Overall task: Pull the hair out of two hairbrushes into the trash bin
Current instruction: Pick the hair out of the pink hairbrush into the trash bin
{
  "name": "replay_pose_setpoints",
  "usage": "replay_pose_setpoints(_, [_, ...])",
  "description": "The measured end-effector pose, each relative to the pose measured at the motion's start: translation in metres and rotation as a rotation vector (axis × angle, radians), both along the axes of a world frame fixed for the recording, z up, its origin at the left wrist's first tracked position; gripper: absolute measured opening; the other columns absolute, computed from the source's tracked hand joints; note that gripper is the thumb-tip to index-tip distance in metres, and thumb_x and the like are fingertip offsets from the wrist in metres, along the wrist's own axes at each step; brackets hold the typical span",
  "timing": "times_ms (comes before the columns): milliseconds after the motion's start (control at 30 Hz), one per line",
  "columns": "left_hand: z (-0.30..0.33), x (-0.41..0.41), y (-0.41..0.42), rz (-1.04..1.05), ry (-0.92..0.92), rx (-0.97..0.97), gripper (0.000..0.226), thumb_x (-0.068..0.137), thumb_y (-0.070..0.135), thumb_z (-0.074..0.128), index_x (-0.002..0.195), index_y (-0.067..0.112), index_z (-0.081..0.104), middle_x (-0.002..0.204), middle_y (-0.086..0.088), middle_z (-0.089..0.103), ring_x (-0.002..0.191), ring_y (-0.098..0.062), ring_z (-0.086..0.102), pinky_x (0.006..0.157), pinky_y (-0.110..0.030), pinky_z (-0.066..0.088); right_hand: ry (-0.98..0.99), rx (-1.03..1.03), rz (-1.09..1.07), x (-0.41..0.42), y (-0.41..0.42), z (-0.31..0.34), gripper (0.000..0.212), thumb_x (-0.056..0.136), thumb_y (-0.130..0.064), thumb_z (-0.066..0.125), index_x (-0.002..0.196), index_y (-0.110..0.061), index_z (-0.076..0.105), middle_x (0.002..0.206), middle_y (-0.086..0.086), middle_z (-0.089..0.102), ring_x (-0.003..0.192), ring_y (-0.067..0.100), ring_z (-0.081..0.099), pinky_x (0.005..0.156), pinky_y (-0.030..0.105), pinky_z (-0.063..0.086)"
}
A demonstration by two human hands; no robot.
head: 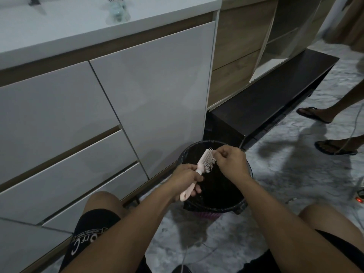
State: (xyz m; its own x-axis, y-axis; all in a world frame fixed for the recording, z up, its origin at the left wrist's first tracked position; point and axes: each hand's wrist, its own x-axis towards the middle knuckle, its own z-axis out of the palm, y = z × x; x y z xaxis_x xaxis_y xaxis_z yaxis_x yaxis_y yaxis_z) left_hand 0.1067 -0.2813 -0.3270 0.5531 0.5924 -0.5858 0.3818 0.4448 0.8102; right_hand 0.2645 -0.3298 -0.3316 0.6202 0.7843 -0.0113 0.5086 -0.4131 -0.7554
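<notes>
We cannot make out any hair between the bristles of the pink hairbrush (202, 164), and the pinched fingertips of the right hand (231, 162) hide whatever they grip. At twelve o'clock the counter's objects (118, 8) are blurred and cut by the top edge. At three o'clock, a bystander's legs (334, 109) leave the picture.

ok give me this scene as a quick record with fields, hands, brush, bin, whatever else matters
left hand: closed around the handle of the pink hairbrush
right hand: fingers pinched at the bristles near the brush head's tip
brush position: tilted, bristles facing right, held over the bin
trash bin: dark, open, on the floor beside the white cabinet
hair in the bin: cannot tell
second brush: not clearly visible
bystander: sandalled feet at right
</notes>
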Motion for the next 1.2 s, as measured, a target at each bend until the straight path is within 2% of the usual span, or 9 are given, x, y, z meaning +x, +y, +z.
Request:
replay_pose_setpoints(133, [0.006, -0.002, -0.001, 0.031, -0.068, -0.045, 0.031, 0.085, -0.006, 0.052, 0.114, 0.004, 0.057, 0.088, -0.02, 0.059, 0.043, -0.017, 0.053, 0.032, -0.021, 0.038, 0.223, -0.01, 0.047, 0.003, 0.0, -0.007, 0.016, 0.086, -0.029, 0.072, 0.099, -0.021, 0.074, 0.086, -0.006, 0.07, 0.079, 0.013, 0.068, 0.068, 0.032, 0.058])
replay_pose_setpoints(267, [0.01, -0.003, 0.0, 0.028, -0.121, -0.093, 0.026, 0.084, -0.006, 0.052, 0.104, 0.009, 0.062, 0.094, -0.025, 0.055, 0.042, -0.016, 0.052, 0.033, -0.02, 0.037, 0.559, 0.088, 0.016, -0.001, 0.0, -0.012, 0.02, 0.081, -0.014, 0.078, 0.1, -0.011, 0.076, 0.095, 0.007, 0.073, 0.088, 0.023, 0.073, 0.061, 0.033, 0.061])
replay_pose_setpoints(400, [0.01, -0.005, -0.001, 0.03, -0.15, -0.128, 0.034, 0.084, -0.007, 0.052, 0.113, 0.007, 0.063, 0.095, -0.018, 0.061, 0.041, -0.015, 0.053, 0.032, -0.02, 0.037, 0.567, 0.153, -0.089, 0.002, 0.003, -0.007, 0.009, 0.086, -0.007, 0.071, 0.078, -0.01, 0.071, 0.082, 0.011, 0.071, 0.074, 0.019, 0.07, 0.055, 0.026, 0.06])
replay_pose_setpoints(533, [0.012, -0.006, 0.0, 0.018, -0.121, -0.091, 0.045, 0.084, -0.007, 0.052, 0.127, 0.005, 0.057, 0.098, -0.013, 0.064, 0.044, -0.014, 0.054, 0.032, -0.021, 0.038, 0.554, 0.182, -0.301, 0.004, 0.003, -0.008, 0.012, 0.094, -0.012, 0.062, 0.09, -0.003, 0.069, 0.078, 0.01, 0.068, 0.068, 0.017, 0.069, 0.059, 0.03, 0.062])
replay_pose_setpoints(667, [0.018, -0.007, -0.004, -0.039, -0.065, -0.009, 0.048, 0.084, -0.009, 0.053, 0.127, 0.01, 0.059, 0.097, -0.012, 0.063, 0.045, -0.013, 0.052, 0.034, -0.022, 0.037, 0.512, 0.128, -0.248, 0.004, 0.001, -0.012, 0.026, 0.091, -0.031, 0.065, 0.11, -0.014, 0.067, 0.096, 0.006, 0.069, 0.083, 0.017, 0.069, 0.061, 0.032, 0.061])
replay_pose_setpoints(867, [0.017, -0.012, -0.006, -0.153, 0.108, 0.209, 0.059, 0.08, -0.008, 0.058, 0.131, 0.022, 0.058, 0.091, -0.004, 0.063, 0.045, -0.012, 0.051, 0.038, -0.025, 0.039, 0.671, 0.174, -0.477, 0.012, 0.001, -0.005, 0.016, 0.089, -0.016, 0.07, 0.094, -0.001, 0.072, 0.076, 0.009, 0.069, 0.065, 0.017, 0.07, 0.056, 0.03, 0.061])
replay_pose_setpoints(1000, [0.019, -0.014, -0.008, -0.22, 0.181, 0.372, 0.061, 0.078, -0.005, 0.059, 0.129, 0.028, 0.06, 0.079, -0.001, 0.063, 0.045, -0.01, 0.051, 0.041, -0.022, 0.042, 0.71, 0.148, -0.339, 0.012, -0.001, -0.003, 0.015, 0.087, -0.02, 0.072, 0.095, -0.008, 0.071, 0.088, 0.007, 0.07, 0.082, 0.018, 0.069, 0.058, 0.031, 0.059])
replay_pose_setpoints(1100, [0.019, -0.014, -0.009, -0.252, 0.2, 0.505, 0.06, 0.073, 0.001, 0.061, 0.127, 0.029, 0.063, 0.091, -0.006, 0.071, 0.056, -0.009, 0.057, 0.054, -0.026, 0.051, 0.63, 0.1, -0.33, 0.008, -0.001, -0.002, 0.005, 0.086, -0.01, 0.072, 0.087, -0.006, 0.072, 0.094, 0.014, 0.071, 0.083, 0.019, 0.07, 0.06, 0.03, 0.06])
replay_pose_setpoints(1200, [0.022, -0.017, -0.009, -0.263, 0.304, 0.668, 0.064, 0.066, 0.017, 0.057, 0.128, 0.03, 0.061, 0.108, -0.005, 0.069, 0.081, -0.024, 0.067, 0.074, -0.04, 0.059, 0.63, 0.122, -0.427, 0.011, 0.001, 0.002, 0.01, 0.089, -0.018, 0.07, 0.083, -0.012, 0.065, 0.101, 0.016, 0.069, 0.081, 0.02, 0.069, 0.061, 0.034, 0.06])
